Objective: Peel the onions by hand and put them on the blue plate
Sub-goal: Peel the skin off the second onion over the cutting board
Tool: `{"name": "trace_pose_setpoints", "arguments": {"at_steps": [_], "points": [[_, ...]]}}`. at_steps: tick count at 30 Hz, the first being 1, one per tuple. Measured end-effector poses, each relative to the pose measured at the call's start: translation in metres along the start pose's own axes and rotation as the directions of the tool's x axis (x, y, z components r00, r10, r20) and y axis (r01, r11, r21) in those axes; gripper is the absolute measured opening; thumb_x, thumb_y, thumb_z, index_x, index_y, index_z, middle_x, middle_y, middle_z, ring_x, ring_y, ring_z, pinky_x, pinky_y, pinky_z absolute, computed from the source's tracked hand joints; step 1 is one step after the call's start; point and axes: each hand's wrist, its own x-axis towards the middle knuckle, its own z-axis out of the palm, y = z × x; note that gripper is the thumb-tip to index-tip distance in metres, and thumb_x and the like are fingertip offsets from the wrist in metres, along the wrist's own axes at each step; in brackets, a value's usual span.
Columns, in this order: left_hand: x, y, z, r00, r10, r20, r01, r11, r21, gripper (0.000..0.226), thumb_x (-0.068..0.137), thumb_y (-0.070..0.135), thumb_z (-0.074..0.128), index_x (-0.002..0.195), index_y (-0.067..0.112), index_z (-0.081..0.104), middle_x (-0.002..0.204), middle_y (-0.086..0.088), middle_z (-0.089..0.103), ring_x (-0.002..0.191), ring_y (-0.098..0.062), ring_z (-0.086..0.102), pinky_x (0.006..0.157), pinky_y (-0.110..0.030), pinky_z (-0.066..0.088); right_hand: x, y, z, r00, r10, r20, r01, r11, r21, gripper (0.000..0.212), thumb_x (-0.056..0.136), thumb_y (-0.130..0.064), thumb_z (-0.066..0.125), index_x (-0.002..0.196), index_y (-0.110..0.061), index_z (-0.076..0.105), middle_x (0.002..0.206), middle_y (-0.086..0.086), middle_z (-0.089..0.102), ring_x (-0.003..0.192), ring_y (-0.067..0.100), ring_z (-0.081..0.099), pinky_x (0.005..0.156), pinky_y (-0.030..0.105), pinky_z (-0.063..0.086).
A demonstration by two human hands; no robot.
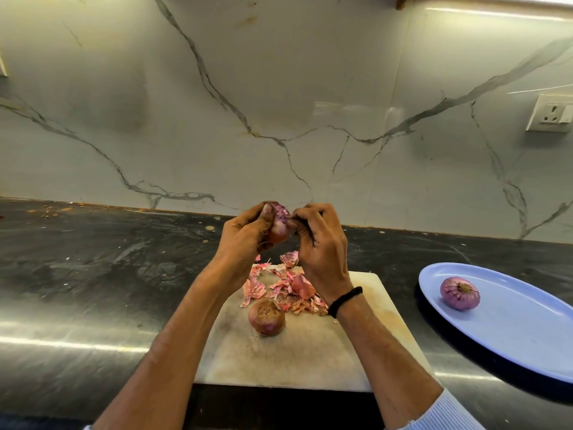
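Head view: dark table (93,274) under a marble wall (279,88), left hand (245,237) gripping an onion (280,225), peeled end up, over the near-edge board (294,352), right hand (319,252) pinching it.

No text, label or number can be read anywhere; the wall socket (550,117) seems unmarked, though blurred.

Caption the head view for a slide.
Left hand holds an onion, right hand pinches its skin above the board; a peeled onion on the blue plate.
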Motion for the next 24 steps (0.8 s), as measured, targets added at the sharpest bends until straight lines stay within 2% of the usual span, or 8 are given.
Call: {"name": "trace_pose_setpoints", "arguments": {"at_steps": [2, 4, 7, 10, 14, 16, 19, 24], "points": [[-0.0008, 0.0012, 0.0010, 1.000, -0.016, -0.013, 0.015, 1.000, -0.024, 0.022, 0.098, 0.028, 0.055, 0.110, 0.018, 0.070, 0.107, -0.007, 0.073, 0.091, -0.018, 0.069, 0.067, -0.024, 0.057, -0.0001, 0.0000, 0.0007, 1.000, 0.004, -0.006, -0.004, 1.000, -0.012, 0.011, 0.089, 0.009, 0.065, 0.097, 0.001, 0.066, 0.098, 0.013, 0.056, 0.088, 0.010, 0.050, 0.080, 0.005, 0.041], [-0.0013, 0.0036, 0.0006, 0.998, -0.034, -0.043, 0.032, 0.998, -0.051, 0.022, 0.099, 0.031, 0.053, 0.106, 0.020, 0.070, 0.102, -0.004, 0.074, 0.093, -0.020, 0.068, 0.075, -0.028, 0.058, 0.0003, 0.0002, 0.0012, 1.000, 0.016, -0.002, -0.016, 1.000, -0.014, 0.009, 0.090, 0.009, 0.063, 0.094, 0.001, 0.064, 0.096, 0.012, 0.054, 0.087, 0.005, 0.045, 0.078, 0.004, 0.039], [0.0000, 0.0072, -0.0016, 0.994, -0.074, -0.079, 0.064, 0.991, -0.118, 0.026, 0.099, 0.036, 0.051, 0.107, 0.018, 0.068, 0.110, -0.008, 0.070, 0.099, -0.023, 0.065, 0.083, -0.032, 0.057, 0.0001, 0.0014, 0.0006, 0.998, 0.057, 0.001, -0.057, 0.998, -0.019, 0.009, 0.090, 0.009, 0.062, 0.093, 0.000, 0.063, 0.097, 0.010, 0.053, 0.087, 0.002, 0.043, 0.078, 0.003, 0.038], [0.0013, 0.0065, -0.0025, 0.991, -0.098, -0.087, 0.084, 0.986, -0.146, 0.030, 0.100, 0.038, 0.050, 0.111, 0.015, 0.066, 0.117, -0.013, 0.068, 0.105, -0.027, 0.063, 0.086, -0.034, 0.055, -0.0007, 0.0009, -0.0007, 0.995, 0.084, 0.056, -0.084, 0.996, -0.002, 0.020, 0.089, 0.004, 0.065, 0.107, -0.003, 0.063, 0.108, 0.010, 0.053, 0.096, 0.006, 0.049, 0.085, 0.008, 0.045], [0.0012, 0.0051, -0.0032, 0.994, -0.095, -0.049, 0.088, 0.988, -0.129, 0.036, 0.099, 0.039, 0.050, 0.114, 0.010, 0.066, 0.116, -0.017, 0.069, 0.095, -0.023, 0.064, 0.080, -0.033, 0.054, 0.0007, -0.0025, -0.0011, 0.987, 0.066, 0.149, -0.076, 0.995, 0.058, 0.050, 0.083, -0.022, 0.078, 0.126, -0.008, 0.058, 0.119, 0.010, 0.047, 0.108, 0.018, 0.051, 0.094, 0.019, 0.047], [0.0008, 0.0051, -0.0039, 0.995, -0.096, -0.032, 0.091, 0.988, -0.123, 0.037, 0.099, 0.039, 0.050, 0.115, 0.009, 0.066, 0.116, -0.020, 0.069, 0.082, -0.018, 0.064, 0.071, -0.029, 0.053, 0.0006, -0.0025, 0.0007, 0.983, 0.062, 0.172, -0.074, 0.995, 0.064, 0.059, 0.078, -0.024, 0.083, 0.128, -0.008, 0.056, 0.121, 0.011, 0.046, 0.111, 0.018, 0.050, 0.096, 0.022, 0.046], [-0.0008, 0.0048, -0.0032, 0.996, -0.094, -0.005, 0.093, 0.991, -0.092, 0.037, 0.100, 0.038, 0.051, 0.113, 0.008, 0.067, 0.112, -0.022, 0.068, 0.065, -0.013, 0.056, 0.060, -0.023, 0.049, -0.0008, -0.0013, 0.0034, 0.983, 0.051, 0.174, -0.062, 0.996, 0.057, 0.061, 0.075, -0.020, 0.087, 0.126, -0.006, 0.056, 0.120, 0.012, 0.048, 0.111, 0.020, 0.051, 0.095, 0.027, 0.048], [-0.0030, 0.0052, -0.0029, 0.997, -0.066, 0.037, 0.068, 0.995, -0.074, 0.047, 0.085, 0.043, 0.060, 0.115, 0.008, 0.069, 0.118, -0.026, 0.067, 0.070, -0.013, 0.061, 0.062, -0.023, 0.053, 0.0000, 0.0008, 0.0034, 0.988, 0.019, 0.153, -0.027, 0.998, 0.050, 0.056, 0.075, -0.017, 0.087, 0.120, -0.004, 0.057, 0.117, 0.012, 0.051, 0.105, 0.021, 0.054, 0.091, 0.027, 0.051]]}}
